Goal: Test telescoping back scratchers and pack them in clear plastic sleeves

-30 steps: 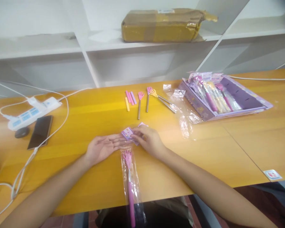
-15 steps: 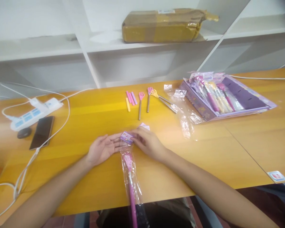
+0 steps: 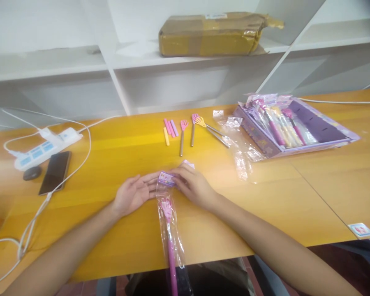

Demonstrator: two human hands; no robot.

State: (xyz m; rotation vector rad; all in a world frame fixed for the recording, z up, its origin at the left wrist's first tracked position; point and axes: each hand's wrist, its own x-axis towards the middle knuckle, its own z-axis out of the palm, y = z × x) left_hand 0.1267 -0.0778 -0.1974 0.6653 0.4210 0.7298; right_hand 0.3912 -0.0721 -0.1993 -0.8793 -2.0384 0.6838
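A pink back scratcher [image 3: 171, 250] lies in a clear plastic bag [image 3: 179, 240], its hand-shaped head toward the far side and its handle past the table's front edge. At the bag's top is a purple printed card [image 3: 165, 179]. My right hand [image 3: 194, 185] pinches the card's right edge between thumb and fingers. My left hand [image 3: 134, 193] is palm up with fingers stretched out, their tips behind the card. Another small printed card [image 3: 188, 164] shows partly beyond my right hand.
Metal-stemmed scratcher heads [image 3: 181, 137] and several coloured tubes [image 3: 166, 136] lie farther back. Beside them are crumpled clear wrappers [image 3: 242, 158] and a purple box [image 3: 323, 144] of bagged scratchers. At left are a power strip [image 3: 49, 148], a phone [image 3: 54, 172] and cables. A taped parcel [image 3: 209, 37] sits on the shelf.
The printed card has tilted slightly and shifted a little to the right with my right fingers. My left hand stays almost where it was.
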